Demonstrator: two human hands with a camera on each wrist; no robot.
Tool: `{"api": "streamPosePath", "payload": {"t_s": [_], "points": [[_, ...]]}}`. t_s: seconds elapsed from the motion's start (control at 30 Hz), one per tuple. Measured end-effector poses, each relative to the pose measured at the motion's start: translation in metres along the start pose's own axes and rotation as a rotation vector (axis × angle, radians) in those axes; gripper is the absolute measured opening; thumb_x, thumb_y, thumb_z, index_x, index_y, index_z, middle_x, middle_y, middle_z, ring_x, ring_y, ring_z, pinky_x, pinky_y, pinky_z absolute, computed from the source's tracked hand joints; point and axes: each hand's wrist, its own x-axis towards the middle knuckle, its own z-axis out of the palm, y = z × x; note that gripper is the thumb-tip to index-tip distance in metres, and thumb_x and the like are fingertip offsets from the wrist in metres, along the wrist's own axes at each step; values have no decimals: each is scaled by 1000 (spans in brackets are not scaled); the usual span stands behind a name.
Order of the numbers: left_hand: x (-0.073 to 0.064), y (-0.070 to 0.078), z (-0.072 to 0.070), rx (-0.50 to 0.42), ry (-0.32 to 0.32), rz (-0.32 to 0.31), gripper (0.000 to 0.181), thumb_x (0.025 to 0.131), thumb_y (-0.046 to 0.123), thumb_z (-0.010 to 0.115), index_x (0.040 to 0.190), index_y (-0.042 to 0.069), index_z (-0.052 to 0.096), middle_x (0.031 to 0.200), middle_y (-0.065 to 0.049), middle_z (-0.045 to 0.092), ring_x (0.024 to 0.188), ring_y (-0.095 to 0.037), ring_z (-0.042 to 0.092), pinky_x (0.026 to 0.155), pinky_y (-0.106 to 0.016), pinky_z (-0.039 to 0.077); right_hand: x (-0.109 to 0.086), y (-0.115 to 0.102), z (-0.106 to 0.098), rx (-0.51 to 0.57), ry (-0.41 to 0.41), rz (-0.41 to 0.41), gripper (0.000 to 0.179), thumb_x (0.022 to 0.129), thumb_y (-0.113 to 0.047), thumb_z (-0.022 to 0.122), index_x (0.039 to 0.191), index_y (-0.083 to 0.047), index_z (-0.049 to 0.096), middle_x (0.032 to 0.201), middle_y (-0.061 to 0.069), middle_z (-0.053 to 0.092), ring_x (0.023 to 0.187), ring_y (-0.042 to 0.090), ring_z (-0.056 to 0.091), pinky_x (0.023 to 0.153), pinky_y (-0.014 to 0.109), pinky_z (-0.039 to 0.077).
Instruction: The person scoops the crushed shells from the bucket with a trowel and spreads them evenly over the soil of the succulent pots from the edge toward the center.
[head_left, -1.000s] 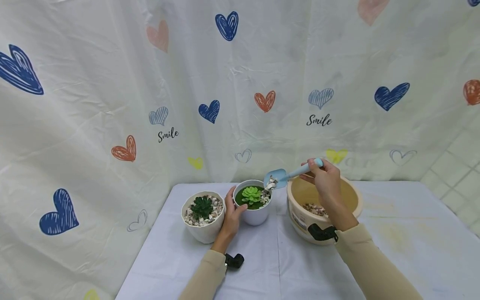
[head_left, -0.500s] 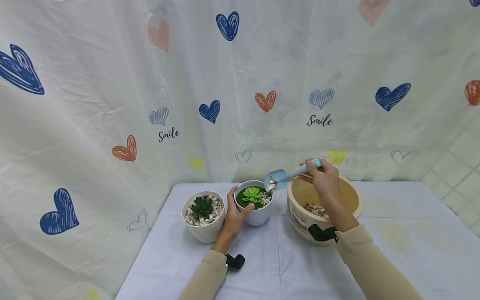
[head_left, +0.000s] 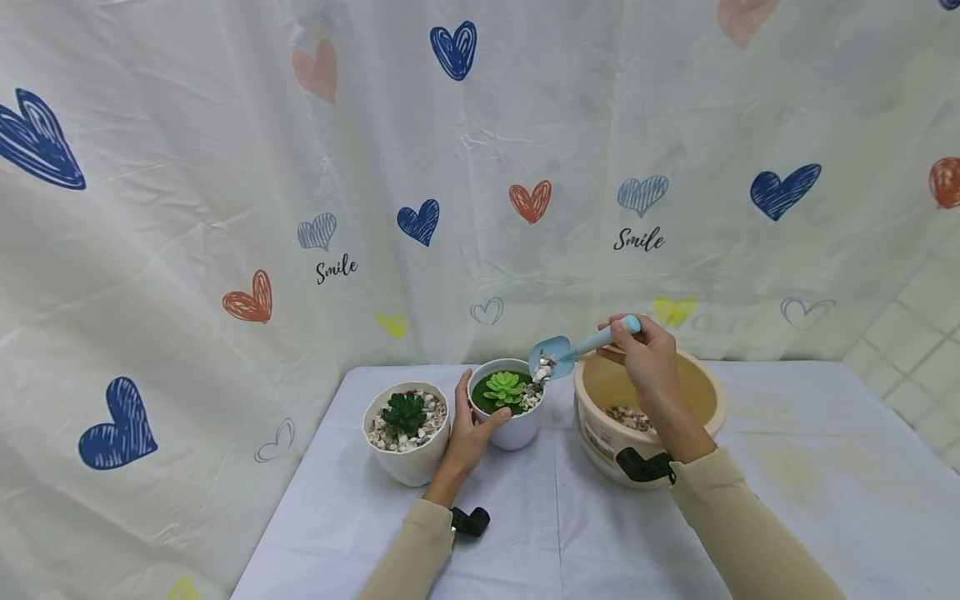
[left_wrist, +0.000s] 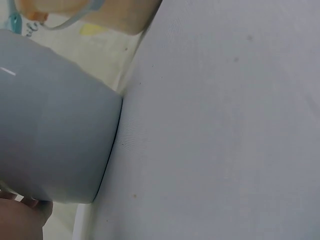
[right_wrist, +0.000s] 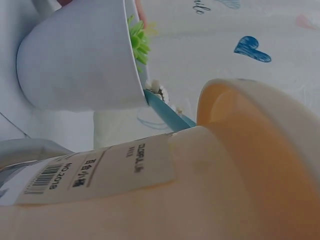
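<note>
My left hand (head_left: 468, 435) grips a small white flowerpot (head_left: 515, 432) from its left side, thumb at the front of the rim. A light green succulent (head_left: 504, 388) grows in it, with pale stones (head_left: 532, 397) at the right of a green base. My right hand (head_left: 651, 358) holds a light blue trowel (head_left: 596, 340) by its handle. Its blade tilts down to the pot's right rim with several pale stones (head_left: 543, 367) on it. In the right wrist view the trowel's blade (right_wrist: 167, 112) meets the rim, and the large pot hides its handle.
A large beige pot (head_left: 587, 421) with stones (head_left: 630, 418) at its bottom stands under my right hand. Left of my left hand is a white pot (head_left: 411, 467) with a dark green succulent (head_left: 405, 413) in stones. Behind the white-covered table (head_left: 495, 533) hangs a heart-print curtain (head_left: 480, 150).
Almost nothing moves. My left thumb has shifted a little along the front of the small pot's rim; the trowel stays tilted at the right rim with stones on its blade.
</note>
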Motion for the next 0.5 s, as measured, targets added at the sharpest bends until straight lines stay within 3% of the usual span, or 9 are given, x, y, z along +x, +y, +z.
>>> {"api": "streamPosePath", "payload": {"t_s": [0.27,0.5], "points": [[1,-3,-1,3,27,2,93,90,26,75,160,27,14,159,-13,32,146,-29,37,119,-53,29,0,2,0,-15,-28,-29,15,105,-21,58,113,-9,65,102,-4,72,93,7,75,83,29,61],[2,-1,0,-6,12,37,86,94,21,69,162,23,16,161,-16,32,145,-33,39,114,-51,37,0,2,0,-13,-16,-32,16,104,-20,59,112,-8,65,101,-4,72,93,7,74,82,29,61]]}}
